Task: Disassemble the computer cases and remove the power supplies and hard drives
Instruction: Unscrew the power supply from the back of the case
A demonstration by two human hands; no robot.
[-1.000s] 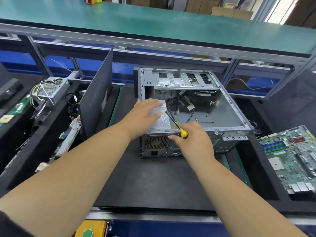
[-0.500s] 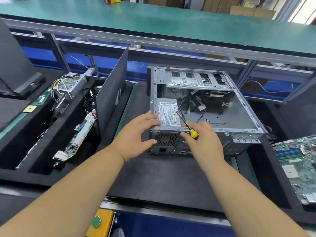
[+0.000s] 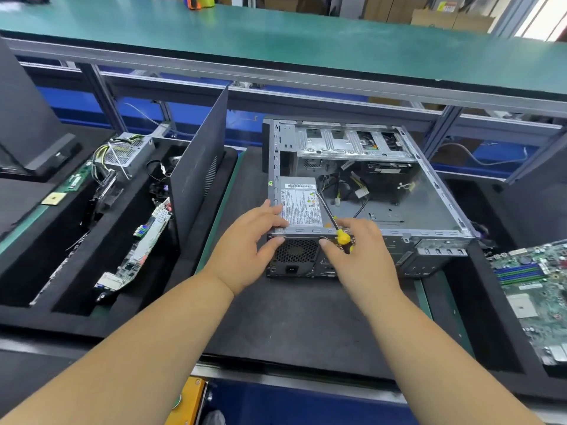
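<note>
Left hand [image 3: 248,240] gripping power supply [image 3: 299,210] at case [image 3: 429,210] near-left corner; right hand [image 3: 356,250] holding screwdriver [image 3: 333,223], thumb touching rear edge.

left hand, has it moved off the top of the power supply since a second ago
Yes. The left hand slid back toward the person along the power supply, uncovering its label; it now grips the near left corner of the computer case.

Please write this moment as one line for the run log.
stage: power supply in open case | left hand: grips case corner | right hand: holds screwdriver | motherboard: out, at right
</note>
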